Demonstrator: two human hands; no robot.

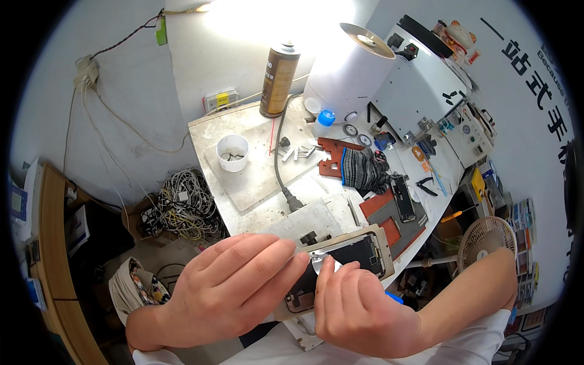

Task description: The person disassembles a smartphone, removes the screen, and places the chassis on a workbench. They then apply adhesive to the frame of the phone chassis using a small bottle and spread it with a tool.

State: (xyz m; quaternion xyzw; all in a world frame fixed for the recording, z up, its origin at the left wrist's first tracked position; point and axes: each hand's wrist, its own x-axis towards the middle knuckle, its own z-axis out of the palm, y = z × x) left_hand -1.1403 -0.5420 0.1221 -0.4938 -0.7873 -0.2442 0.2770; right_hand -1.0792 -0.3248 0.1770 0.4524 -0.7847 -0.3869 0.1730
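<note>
My left hand (243, 283) is closed, its thumb and fingertips pinched on a small shiny silvery piece of film (319, 260). From the other side my right hand (368, 307) is closed too, its fingertips meeting the same piece. Beneath both hands lies a dark phone screen panel (359, 252) on a beige holder (387, 250), partly covered by my fingers. A bit of something blue (394, 297) sticks out behind my right hand; what it belongs to is hidden.
A white cup (232, 153), a power cable (280, 146) and a spray can (280, 79) stand or lie farther back. To the right are a striped glove (364, 169), another phone part (403, 198), black pliers (427, 186) and a fan (486, 237) beyond the table edge.
</note>
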